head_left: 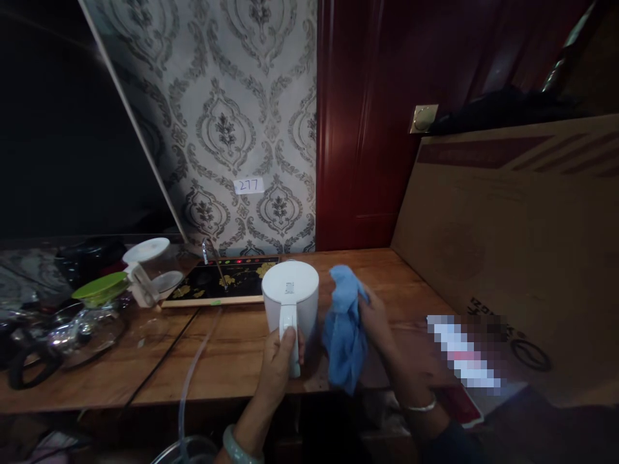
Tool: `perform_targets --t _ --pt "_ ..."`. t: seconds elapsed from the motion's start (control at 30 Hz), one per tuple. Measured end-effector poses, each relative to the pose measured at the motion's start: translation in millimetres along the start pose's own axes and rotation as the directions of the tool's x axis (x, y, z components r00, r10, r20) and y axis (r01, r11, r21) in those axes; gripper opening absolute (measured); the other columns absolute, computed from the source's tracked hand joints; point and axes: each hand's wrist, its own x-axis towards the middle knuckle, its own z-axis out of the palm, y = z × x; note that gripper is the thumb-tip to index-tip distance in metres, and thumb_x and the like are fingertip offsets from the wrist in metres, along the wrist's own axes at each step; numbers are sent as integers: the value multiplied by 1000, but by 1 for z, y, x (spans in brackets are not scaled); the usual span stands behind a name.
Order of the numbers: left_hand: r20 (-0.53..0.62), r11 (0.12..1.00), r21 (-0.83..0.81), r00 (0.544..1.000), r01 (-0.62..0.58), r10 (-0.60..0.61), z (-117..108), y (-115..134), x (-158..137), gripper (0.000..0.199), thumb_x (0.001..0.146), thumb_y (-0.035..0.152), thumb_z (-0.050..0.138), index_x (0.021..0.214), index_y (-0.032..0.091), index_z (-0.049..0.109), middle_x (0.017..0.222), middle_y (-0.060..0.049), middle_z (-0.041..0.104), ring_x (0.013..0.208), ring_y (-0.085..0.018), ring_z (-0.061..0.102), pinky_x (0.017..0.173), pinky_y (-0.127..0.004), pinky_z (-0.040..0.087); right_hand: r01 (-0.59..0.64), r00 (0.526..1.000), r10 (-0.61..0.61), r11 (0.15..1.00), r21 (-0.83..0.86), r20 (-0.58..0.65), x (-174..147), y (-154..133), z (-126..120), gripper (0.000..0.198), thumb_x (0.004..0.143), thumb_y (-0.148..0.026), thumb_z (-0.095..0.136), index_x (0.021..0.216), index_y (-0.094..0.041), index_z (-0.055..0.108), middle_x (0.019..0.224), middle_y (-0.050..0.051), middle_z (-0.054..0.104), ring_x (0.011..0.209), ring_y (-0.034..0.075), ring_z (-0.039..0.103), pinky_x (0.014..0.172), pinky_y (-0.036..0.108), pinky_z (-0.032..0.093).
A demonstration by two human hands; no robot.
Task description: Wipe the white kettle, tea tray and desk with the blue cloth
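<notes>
1. Fingers [290, 338] of the left hand [279, 364] are clenched around the white handle of the kettle [290, 298], with the thumb lying on top of the handle. The kettle stands upright on the wooden desk [232, 348], close to the front edge.
2. Fingers of the right hand [378, 322] are closed on a blue cloth [344, 332]. The cloth is bunched and hangs down just beside the right wall of the kettle; I cannot tell if it touches the wall.
3. To do this step well, I judge the left hand should keep the kettle firm and upright while the cloth presses flat on the wall, so that the kettle does not slide toward the edge.
4. Behind the kettle lies a black tea tray [220, 283] with gold flowers. To the left stand a glass pot with a green lid [99, 288] and a white lidded jug [147, 267].
5. A clear tube [191, 380] runs down over the front of the desk. A big cardboard sheet [512, 245] leans at the right, and patterned wallpaper [232, 116] is behind.
</notes>
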Motion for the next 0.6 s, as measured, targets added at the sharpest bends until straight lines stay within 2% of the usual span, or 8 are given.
perform_targets --t 0.03,0.1,0.17,0.23,0.3,0.4,0.5,0.6 --pt "-5 1000 4 1000 3 -3 -1 -1 0 64 76 79 58 64 17 56 50 1 49 46 -11 45 46 -23 35 75 997 -75 997 -26 -21 9 -16 1 49 84 -56 61 115 -20 74 124 11 72 120 31 62 110 54 42" --pt "-36 1000 16 999 10 -9 0 -2 1 65 72 81 61 61 17 55 48 2 47 44 -10 43 44 -22 34 239 971 -237 968 -83 24 24 -48 10 48 89 -51 58 126 -23 68 139 9 63 131 28 54 116 51 35" --pt "-79 999 27 997 27 -25 2 -2 0 66 69 82 62 59 17 54 47 2 46 42 -9 42 41 -22 33 385 913 -361 916 -114 190 33 -72 29 50 89 -50 60 132 -26 65 150 7 52 140 27 44 118 47 32" --pt "-103 999 34 994 39 -36 4 -2 -1 67 67 84 61 58 18 54 47 2 45 41 -9 41 39 -21 32 474 828 -385 869 -143 407 37 -83 52 52 83 -49 68 131 -27 67 152 8 49 141 29 43 117 47 34" --pt "-98 998 42 995 40 -35 4 -1 -2 68 67 85 61 57 18 53 47 2 45 42 -10 41 39 -21 32 504 766 -345 846 -174 543 43 -82 72 50 78 -43 73 125 -26 71 145 9 56 136 30 49 114 48 38" --pt "-87 998 55 996 11 -6 4 0 -3 66 70 83 59 57 18 53 48 2 44 44 -10 42 39 -21 32 452 748 -283 879 -149 600 58 -71 87 39 72 -29 72 111 -25 76 123 7 71 121 28 60 109 45 44" --pt "-82 997 74 996 -32 38 3 -1 -3 66 74 82 57 58 18 53 48 1 45 45 -10 42 42 -22 33 242 816 -165 968 -68 554 74 -56 87 33 68 -30 72 99 -23 78 104 4 78 102 27 67 99 44 50" --pt "-90 995 88 995 -37 45 3 -2 -2 67 73 83 57 59 17 55 47 1 47 44 -10 43 43 -22 34 -36 889 -3 996 76 457 75 -38 88 36 69 -45 73 96 -21 78 98 3 79 95 27 69 96 44 52"
